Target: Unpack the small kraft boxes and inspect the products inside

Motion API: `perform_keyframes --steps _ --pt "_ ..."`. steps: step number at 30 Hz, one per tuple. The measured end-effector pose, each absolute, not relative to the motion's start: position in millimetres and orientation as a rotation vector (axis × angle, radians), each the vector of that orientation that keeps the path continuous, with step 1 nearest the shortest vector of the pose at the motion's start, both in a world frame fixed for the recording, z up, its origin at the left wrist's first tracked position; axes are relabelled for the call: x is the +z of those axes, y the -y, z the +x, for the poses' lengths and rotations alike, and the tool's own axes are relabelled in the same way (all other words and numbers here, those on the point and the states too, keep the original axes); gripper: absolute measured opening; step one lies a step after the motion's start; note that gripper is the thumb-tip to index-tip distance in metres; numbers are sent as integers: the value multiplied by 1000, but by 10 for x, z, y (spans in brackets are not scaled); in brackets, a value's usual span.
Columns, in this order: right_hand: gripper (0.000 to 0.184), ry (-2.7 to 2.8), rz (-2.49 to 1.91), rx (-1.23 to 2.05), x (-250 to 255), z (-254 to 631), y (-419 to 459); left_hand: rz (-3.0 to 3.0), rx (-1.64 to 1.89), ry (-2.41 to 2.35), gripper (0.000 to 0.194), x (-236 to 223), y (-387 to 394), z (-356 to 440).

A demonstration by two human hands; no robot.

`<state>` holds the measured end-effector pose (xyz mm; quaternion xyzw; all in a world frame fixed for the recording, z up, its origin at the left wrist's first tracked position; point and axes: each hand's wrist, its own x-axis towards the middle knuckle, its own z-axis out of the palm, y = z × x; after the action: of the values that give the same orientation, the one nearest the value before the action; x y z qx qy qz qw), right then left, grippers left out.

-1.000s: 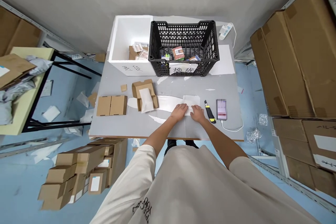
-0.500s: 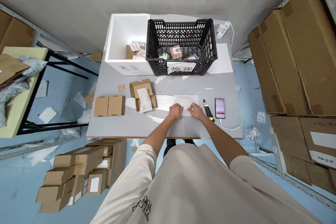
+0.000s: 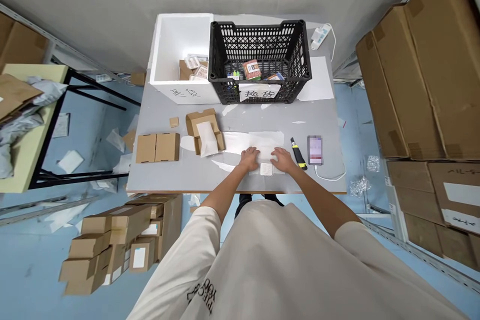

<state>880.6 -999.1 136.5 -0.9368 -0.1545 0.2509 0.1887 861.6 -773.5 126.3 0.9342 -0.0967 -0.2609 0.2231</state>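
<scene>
A thin white sheet [image 3: 265,141] lies on the grey table in front of me. My left hand [image 3: 249,158] rests on its left part with the fingers apart. Over on the right, my right hand [image 3: 282,159] touches the sheet, fingers also spread. Between the hands, nearer the table's front edge, sits a small white rounded-square packet [image 3: 266,169]; its exact kind is hard to make out. To the left, an open cardboard box [image 3: 190,125] has a white wrapped packet [image 3: 207,140] lying across it. A black-and-yellow utility knife [image 3: 299,154] lies right of my right hand.
A phone [image 3: 315,150] on a white cable lies at the right. Behind stand a white foam box [image 3: 183,91] and a black plastic crate [image 3: 260,82], both holding small goods. Two closed cardboard boxes [image 3: 167,147] sit at the left, beside a small brown piece [image 3: 174,122].
My fingers have parted from their pinch near the middle of the white sheet, and the hands are spread flatter. The small white packet now shows between them. The view has shifted slightly.
</scene>
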Motion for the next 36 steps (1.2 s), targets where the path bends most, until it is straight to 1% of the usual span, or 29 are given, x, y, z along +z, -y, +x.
perform_keyframes --steps 5,9,11,15,18,20,23,26,30,33,35,36 --pt "35 624 -2616 722 1446 8528 9949 2590 -632 287 57 1317 7741 8466" --pt "44 751 -2617 722 1422 8351 9903 2599 -584 231 54 1372 7765 8392" --pt "48 794 -2648 725 1389 8296 9888 2612 -600 201 50 1391 7774 8366" --pt "43 857 -2689 726 1373 8230 9876 2619 -656 197 43 1424 7759 8326" --pt "40 799 -2667 672 1448 8238 9883 2599 -662 232 46 1456 7727 8330" --pt "42 696 -2625 604 1527 8291 9898 2595 -682 228 49 1489 7709 8362" --pt "46 500 -2533 537 1656 8432 9926 2594 -745 233 49 1566 7705 8436" --pt "48 339 -2438 535 1766 8580 9947 2618 -699 229 47 1676 7730 8497" --pt "50 301 -2323 538 1845 8683 9940 2611 -540 294 61 1809 7780 8529" --pt "40 224 -2220 535 1856 8713 9915 2532 -458 264 68 1850 7806 8556" --pt "31 148 -2121 576 1857 8742 9903 2448 -360 199 64 1854 7811 8592" --pt "28 105 -2069 605 1858 8762 9901 2401 -320 183 59 1853 7811 8613"
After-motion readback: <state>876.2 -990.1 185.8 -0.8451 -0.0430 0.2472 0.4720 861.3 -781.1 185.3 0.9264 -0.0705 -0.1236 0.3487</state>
